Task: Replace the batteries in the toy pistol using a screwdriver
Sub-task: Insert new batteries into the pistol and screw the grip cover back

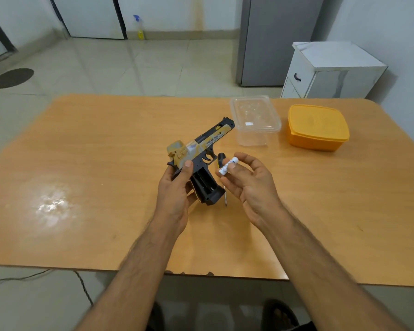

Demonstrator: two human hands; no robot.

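My left hand grips the toy pistol by the back of its handle, barrel pointing up and to the right. The pistol is tan and yellow on top with a black grip, and the battery compartment in the grip stands open. My right hand pinches a white battery between thumb and fingers just right of the grip. A screwdriver with a black handle lies on the table behind the pistol and my right hand, its metal tip showing below.
The wooden table holds a clear plastic container and a closed orange box at the back right. A white cabinet and a grey fridge stand beyond the table. Cables lie on the floor at lower left.
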